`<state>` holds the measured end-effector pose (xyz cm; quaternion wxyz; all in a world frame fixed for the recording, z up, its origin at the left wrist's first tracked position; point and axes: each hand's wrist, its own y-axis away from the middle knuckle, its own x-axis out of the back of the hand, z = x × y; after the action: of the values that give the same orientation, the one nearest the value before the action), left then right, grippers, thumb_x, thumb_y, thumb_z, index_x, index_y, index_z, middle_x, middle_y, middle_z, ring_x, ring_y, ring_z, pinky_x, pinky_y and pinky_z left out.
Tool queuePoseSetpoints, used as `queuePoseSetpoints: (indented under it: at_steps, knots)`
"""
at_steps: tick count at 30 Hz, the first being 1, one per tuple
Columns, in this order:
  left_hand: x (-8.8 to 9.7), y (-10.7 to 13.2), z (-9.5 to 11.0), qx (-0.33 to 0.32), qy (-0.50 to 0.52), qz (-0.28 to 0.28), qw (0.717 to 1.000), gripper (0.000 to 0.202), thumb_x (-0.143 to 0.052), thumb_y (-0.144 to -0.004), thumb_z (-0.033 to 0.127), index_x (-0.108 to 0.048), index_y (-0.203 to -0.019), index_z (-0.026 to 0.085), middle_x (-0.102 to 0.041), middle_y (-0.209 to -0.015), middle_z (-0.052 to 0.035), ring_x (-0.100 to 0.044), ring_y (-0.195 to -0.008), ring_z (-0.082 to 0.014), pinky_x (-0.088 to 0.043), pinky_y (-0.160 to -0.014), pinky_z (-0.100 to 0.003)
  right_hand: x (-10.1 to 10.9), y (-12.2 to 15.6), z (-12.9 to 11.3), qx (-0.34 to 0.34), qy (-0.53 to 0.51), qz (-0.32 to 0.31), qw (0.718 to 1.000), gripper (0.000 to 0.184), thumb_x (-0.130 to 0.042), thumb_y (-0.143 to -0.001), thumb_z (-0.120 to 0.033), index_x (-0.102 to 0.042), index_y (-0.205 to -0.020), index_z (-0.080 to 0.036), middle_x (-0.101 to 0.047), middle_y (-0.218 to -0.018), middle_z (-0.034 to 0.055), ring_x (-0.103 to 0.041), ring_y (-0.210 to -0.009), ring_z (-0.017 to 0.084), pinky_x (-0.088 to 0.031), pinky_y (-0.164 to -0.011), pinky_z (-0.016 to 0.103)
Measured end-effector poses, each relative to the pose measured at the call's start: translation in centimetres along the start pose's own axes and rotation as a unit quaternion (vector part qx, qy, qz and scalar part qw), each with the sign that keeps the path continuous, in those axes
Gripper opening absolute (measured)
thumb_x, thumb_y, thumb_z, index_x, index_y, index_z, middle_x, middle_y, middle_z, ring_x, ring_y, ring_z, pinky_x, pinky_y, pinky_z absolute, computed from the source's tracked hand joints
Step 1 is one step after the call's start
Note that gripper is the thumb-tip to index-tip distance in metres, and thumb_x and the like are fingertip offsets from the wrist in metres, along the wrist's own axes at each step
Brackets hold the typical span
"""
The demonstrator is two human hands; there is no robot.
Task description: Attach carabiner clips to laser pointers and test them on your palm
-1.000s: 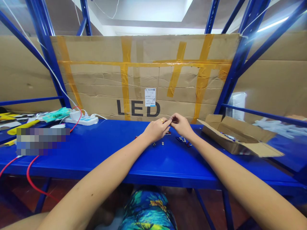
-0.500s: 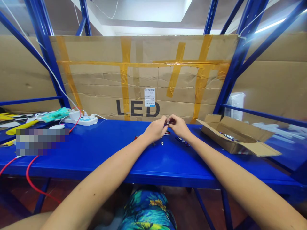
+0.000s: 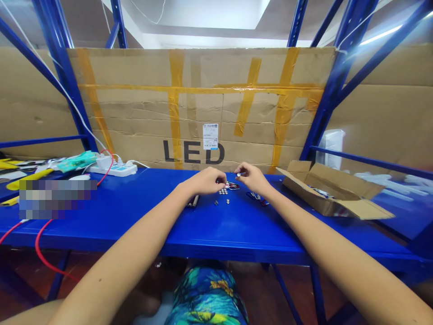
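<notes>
My left hand (image 3: 205, 179) rests knuckles-up on the blue metal table (image 3: 135, 216), fingers curled, fingertips near a cluster of small silver button cells (image 3: 223, 192). My right hand (image 3: 252, 176) hovers just to the right, pinching a small silver cylindrical part (image 3: 239, 174) between thumb and forefinger. Two more small round cells (image 3: 222, 202) lie in front of the hands. A dark pen-like piece (image 3: 193, 201) lies below my left wrist. A red and silver item (image 3: 232, 185) sits between the hands.
An open cardboard box (image 3: 333, 192) stands at the right. A white power strip (image 3: 113, 169) with a red cable (image 3: 39, 239) lies at the left, with yellow tools beyond. A taped cardboard sheet marked LED (image 3: 192, 104) backs the table. Blue clips (image 3: 257, 197) lie by my right wrist.
My hands were joined together around a small part; now they have separated. The left hand dropped to the table, and the right keeps the small silver part.
</notes>
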<state>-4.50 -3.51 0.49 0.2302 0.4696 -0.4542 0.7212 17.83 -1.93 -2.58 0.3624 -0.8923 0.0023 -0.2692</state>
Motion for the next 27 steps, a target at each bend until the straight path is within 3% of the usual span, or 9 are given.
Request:
queuePoseSetpoints:
  at_steps: [5,11,16,27]
  knots:
    - [-0.9,0.5,0.3,0.022,-0.052,-0.045,0.997,0.02,-0.056,-0.078,0.015,-0.074,-0.086,0.02,-0.073,-0.086,-0.0053,-0.066,-0.079,-0.0188,-0.047,-0.071,-0.029,-0.1,0.4,0.0,-0.008,0.023,-0.027,0.999,0.012,-0.06,-0.067,-0.018,-0.056,-0.078,-0.02,-0.065,-0.084,0.0025,-0.062,-0.08,0.019,-0.051,-0.075,0.034]
    - [-2.3,0.0,1.1,-0.019,-0.066,-0.103,0.992,0.019,-0.06,-0.079,0.015,-0.076,-0.083,0.024,-0.074,-0.081,-0.0041,-0.066,-0.079,-0.0202,-0.047,-0.073,-0.029,-0.4,0.6,-0.5,-0.027,0.02,-0.055,0.998,0.015,-0.058,-0.064,-0.015,-0.057,-0.077,-0.02,-0.066,-0.081,0.0016,-0.064,-0.075,0.018,-0.051,-0.067,0.031]
    - [-2.6,0.0,1.2,-0.067,-0.052,-0.094,0.992,0.022,-0.061,-0.076,0.007,-0.076,-0.077,0.023,-0.073,-0.076,-0.0038,-0.065,-0.075,-0.0191,-0.047,-0.07,-0.028,-0.4,0.7,-0.9,-0.03,0.016,-0.072,0.997,0.014,-0.058,-0.064,-0.015,-0.057,-0.076,-0.021,-0.065,-0.076,0.0005,-0.063,-0.074,0.018,-0.051,-0.065,0.029]
    - [-2.5,0.1,1.3,-0.028,0.047,-0.128,0.99,0.02,-0.062,-0.078,0.011,-0.076,-0.088,0.022,-0.075,-0.084,-0.0026,-0.067,-0.075,-0.0156,-0.048,-0.071,-0.025,-0.3,0.7,-1.1,-0.038,0.018,-0.085,0.996,0.013,-0.064,-0.064,-0.019,-0.057,-0.075,-0.02,-0.066,-0.076,0.0002,-0.064,-0.076,0.018,-0.052,-0.066,0.029]
